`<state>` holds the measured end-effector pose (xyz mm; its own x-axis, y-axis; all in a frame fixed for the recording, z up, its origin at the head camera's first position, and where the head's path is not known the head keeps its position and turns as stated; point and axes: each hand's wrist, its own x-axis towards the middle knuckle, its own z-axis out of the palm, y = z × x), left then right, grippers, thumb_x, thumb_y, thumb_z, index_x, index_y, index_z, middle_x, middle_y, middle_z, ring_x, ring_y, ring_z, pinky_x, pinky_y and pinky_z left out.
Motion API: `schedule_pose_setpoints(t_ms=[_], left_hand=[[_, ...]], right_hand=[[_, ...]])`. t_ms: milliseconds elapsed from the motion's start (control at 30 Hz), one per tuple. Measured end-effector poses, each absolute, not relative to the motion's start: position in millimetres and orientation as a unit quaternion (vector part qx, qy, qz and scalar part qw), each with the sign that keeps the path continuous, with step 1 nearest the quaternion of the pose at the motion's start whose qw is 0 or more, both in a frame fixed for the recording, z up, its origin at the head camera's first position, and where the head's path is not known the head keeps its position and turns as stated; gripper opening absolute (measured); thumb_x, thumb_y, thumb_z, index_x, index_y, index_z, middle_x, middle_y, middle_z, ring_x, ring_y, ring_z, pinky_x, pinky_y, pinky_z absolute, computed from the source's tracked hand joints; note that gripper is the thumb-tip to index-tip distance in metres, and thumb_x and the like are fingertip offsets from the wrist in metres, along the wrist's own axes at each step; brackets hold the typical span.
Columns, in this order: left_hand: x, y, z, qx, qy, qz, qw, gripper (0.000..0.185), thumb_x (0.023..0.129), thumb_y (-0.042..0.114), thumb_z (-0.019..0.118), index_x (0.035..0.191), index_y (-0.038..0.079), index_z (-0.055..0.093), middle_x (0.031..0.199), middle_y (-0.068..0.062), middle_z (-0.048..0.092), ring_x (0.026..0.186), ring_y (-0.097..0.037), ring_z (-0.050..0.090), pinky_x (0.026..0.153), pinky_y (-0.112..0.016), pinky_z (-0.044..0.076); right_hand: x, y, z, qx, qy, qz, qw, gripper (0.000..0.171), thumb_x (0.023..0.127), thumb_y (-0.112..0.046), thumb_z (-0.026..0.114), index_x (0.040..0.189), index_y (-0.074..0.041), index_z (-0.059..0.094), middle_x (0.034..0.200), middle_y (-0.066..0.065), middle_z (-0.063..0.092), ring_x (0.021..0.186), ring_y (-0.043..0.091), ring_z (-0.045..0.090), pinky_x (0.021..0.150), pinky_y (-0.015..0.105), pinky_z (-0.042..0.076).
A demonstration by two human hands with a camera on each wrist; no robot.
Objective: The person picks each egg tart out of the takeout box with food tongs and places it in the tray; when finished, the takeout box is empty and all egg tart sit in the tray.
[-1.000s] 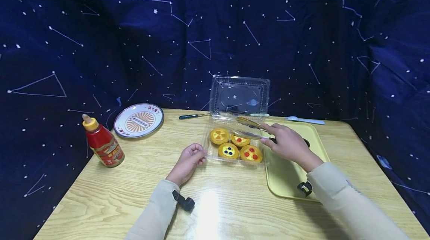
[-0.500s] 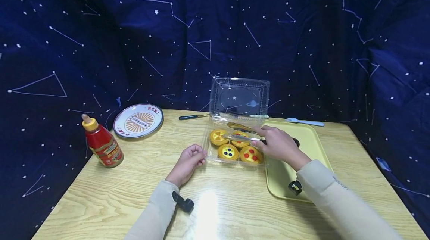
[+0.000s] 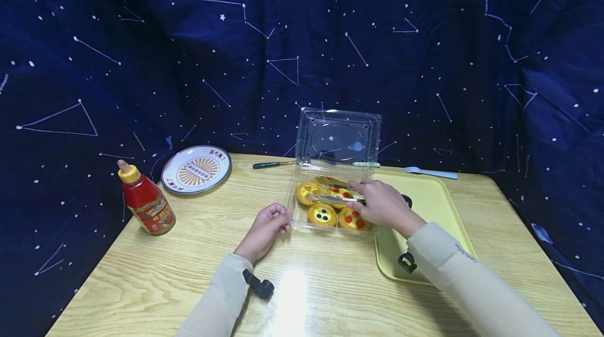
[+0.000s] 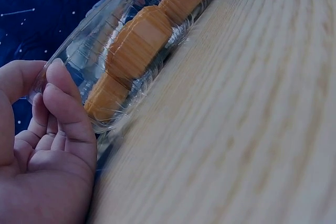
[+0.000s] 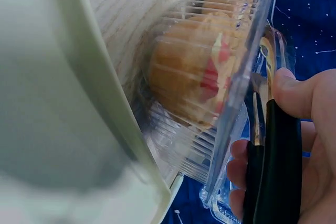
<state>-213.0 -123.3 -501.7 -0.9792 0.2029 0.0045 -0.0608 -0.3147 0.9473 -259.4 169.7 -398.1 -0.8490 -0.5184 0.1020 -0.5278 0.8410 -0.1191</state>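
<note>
A clear plastic clamshell box (image 3: 306,225) stands with its lid (image 3: 337,135) raised, holding several egg tarts. My left hand (image 3: 265,229) pinches the box's front left corner; the left wrist view shows thumb and finger on the rim. My right hand (image 3: 384,206) grips a pair of food tongs (image 3: 336,199) by the black handles (image 5: 278,161). The tongs' arms lie on either side of the back right tart (image 3: 338,192), which has red berries. Beside it are a tart with orange wedges (image 3: 308,190), one with blueberries (image 3: 322,215) and another red-topped tart (image 3: 355,220).
Under my right forearm lies a yellow tray (image 3: 391,263). Behind it is a light blue fork (image 3: 431,172). A dark-handled utensil (image 3: 267,165) lies left of the lid. Further left are a patterned plate (image 3: 189,182) and a red squeeze bottle (image 3: 150,206).
My right hand has moved left and slightly down with the tongs, bringing their arms from the box's right side to around the back right tart. The left hand stays at the corner.
</note>
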Motion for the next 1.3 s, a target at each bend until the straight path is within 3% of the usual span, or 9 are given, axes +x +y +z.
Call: schedule_pose_setpoints(t_ms=[967,1300], left_hand=[[-213.0,-123.4,-503.0,0.060,0.584,0.806,0.080,0.013,0.095,0.001,0.058,0.089,0.006,0.047,0.078,-0.001,0.058,0.068,-0.012,0.057,0.060,-0.020,0.045],[-212.8,-124.4,-502.5,0.058,0.588,0.803,0.082,0.013,0.095,0.000,0.057,0.089,0.007,0.048,0.081,-0.003,0.059,0.069,-0.012,0.058,0.061,-0.020,0.046]], right_hand=[[-266.2,147.3,-401.9,0.257,-0.964,0.065,-0.012,0.069,0.087,-0.052,0.070,0.139,-0.010,0.056,0.116,0.012,0.066,0.102,0.030,0.062,0.077,0.050,0.053],[-266.5,138.5,-401.8,0.260,-0.964,0.049,0.000,0.059,0.088,-0.048,0.071,0.131,-0.008,0.063,0.103,0.009,0.070,0.081,0.022,0.058,0.062,0.041,0.048]])
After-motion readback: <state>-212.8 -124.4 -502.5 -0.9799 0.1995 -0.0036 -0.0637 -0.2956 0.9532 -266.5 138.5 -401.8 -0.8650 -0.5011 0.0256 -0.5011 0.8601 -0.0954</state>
